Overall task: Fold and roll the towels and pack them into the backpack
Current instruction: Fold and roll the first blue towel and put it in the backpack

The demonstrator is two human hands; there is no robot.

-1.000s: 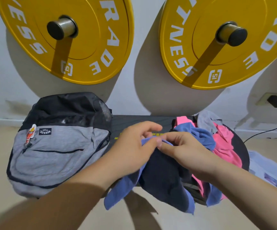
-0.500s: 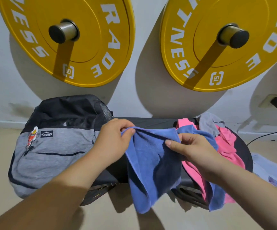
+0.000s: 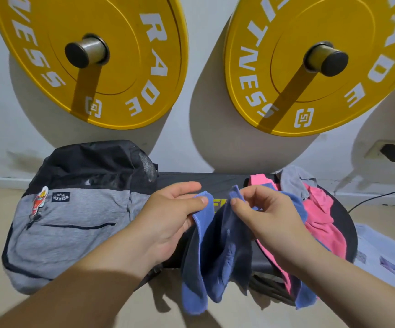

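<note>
A blue towel (image 3: 215,261) hangs in front of the black bench (image 3: 217,182), held up by its two top corners. My left hand (image 3: 168,218) pinches the left corner between thumb and fingers. My right hand (image 3: 263,209) pinches the right corner, a short gap from the left one. The towel droops in folds below both hands. A grey and black backpack (image 3: 73,221) lies on its side to the left, its front pocket zipped. On the bench at right lies a pile of towels: pink (image 3: 322,223), grey (image 3: 293,181) and another blue one (image 3: 303,294).
Two yellow weight plates (image 3: 92,58) (image 3: 322,62) hang on the wall above. A charger and cable (image 3: 393,153) are plugged in at far right. Papers (image 3: 381,254) lie on the floor to the right of the bench.
The towel was spread wide between my hands half a second ago. Both hands have come closer together and now hold the two top corners near each other, so the towel hangs narrower.
</note>
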